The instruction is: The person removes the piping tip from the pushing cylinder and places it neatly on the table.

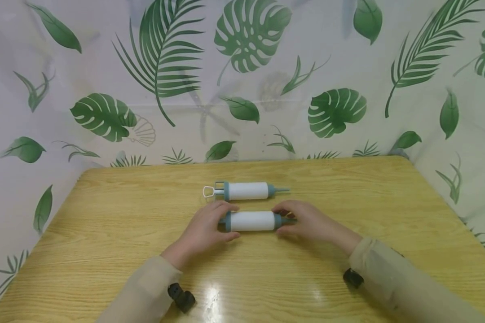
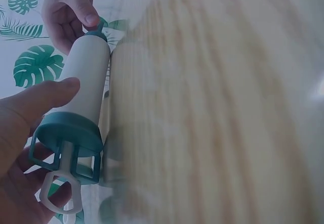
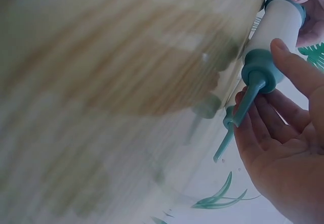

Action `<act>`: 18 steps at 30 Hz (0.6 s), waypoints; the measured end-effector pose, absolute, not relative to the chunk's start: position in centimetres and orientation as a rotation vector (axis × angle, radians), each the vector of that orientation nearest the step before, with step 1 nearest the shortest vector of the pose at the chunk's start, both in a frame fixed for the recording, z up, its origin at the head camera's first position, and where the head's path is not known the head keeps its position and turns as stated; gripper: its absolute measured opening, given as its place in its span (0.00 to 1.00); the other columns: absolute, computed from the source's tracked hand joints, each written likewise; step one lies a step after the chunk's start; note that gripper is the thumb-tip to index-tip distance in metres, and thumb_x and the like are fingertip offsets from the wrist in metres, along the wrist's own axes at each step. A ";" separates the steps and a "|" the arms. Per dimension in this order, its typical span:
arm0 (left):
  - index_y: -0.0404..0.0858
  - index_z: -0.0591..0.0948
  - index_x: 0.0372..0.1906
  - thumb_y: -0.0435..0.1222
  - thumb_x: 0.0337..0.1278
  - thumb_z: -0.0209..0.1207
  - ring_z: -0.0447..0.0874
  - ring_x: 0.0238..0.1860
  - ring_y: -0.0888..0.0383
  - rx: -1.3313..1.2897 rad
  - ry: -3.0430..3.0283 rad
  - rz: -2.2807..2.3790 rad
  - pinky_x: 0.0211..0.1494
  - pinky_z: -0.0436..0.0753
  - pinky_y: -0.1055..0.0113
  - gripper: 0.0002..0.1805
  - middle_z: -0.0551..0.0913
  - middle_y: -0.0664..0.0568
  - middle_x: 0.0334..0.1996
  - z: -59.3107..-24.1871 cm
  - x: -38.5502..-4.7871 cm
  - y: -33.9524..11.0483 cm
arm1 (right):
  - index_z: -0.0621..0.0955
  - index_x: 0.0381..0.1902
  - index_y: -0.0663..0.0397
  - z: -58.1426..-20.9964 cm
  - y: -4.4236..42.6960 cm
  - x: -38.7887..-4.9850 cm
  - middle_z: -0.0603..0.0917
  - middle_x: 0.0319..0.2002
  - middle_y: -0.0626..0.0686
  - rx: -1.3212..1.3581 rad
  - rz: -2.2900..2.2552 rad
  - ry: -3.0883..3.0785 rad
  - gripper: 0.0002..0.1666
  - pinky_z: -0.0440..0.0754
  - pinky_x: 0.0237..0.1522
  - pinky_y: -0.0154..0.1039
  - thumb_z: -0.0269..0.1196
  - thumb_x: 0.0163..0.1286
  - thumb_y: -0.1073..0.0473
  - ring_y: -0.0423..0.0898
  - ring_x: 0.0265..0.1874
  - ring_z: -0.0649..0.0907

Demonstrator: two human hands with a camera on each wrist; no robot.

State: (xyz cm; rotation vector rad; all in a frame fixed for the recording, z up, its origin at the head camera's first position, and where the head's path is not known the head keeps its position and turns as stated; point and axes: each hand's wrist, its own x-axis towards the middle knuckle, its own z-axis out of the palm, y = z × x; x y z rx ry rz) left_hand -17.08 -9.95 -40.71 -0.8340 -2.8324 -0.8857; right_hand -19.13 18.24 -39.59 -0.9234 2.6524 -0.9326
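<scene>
Two large plastic syringes lie sideways on the table, one behind the other. The nearer syringe (image 1: pixel 252 221) has a white barrel, teal end caps and a teal nozzle on the right. Around its plunger end is my left hand (image 1: pixel 207 226), thumb and fingers spread on either side. The left wrist view shows its finger loops and white pull ring (image 2: pixel 61 193). At the nozzle end, my right hand (image 1: pixel 307 221) has its thumb beside the cap and its fingers extended by the nozzle (image 3: pixel 247 100). Contact is hard to tell. Just behind lies the farther syringe (image 1: pixel 248 191), untouched.
The wood-grain table (image 1: pixel 117 233) ends at a back edge against a white wall covering (image 1: pixel 194 134) printed with green leaves. Black devices sit by both wrists, such as the one at the left sleeve (image 1: pixel 182 298).
</scene>
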 end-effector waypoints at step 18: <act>0.41 0.79 0.53 0.37 0.45 0.73 0.75 0.50 0.56 -0.788 -2.854 -1.046 0.52 0.76 0.61 0.26 0.78 0.54 0.49 -41.0 -17.4 -9.8 | 0.80 0.51 0.62 -39.6 18.1 -19.5 0.83 0.47 0.54 -0.838 -0.891 2.647 0.24 0.79 0.49 0.45 0.70 0.59 0.57 0.48 0.46 0.82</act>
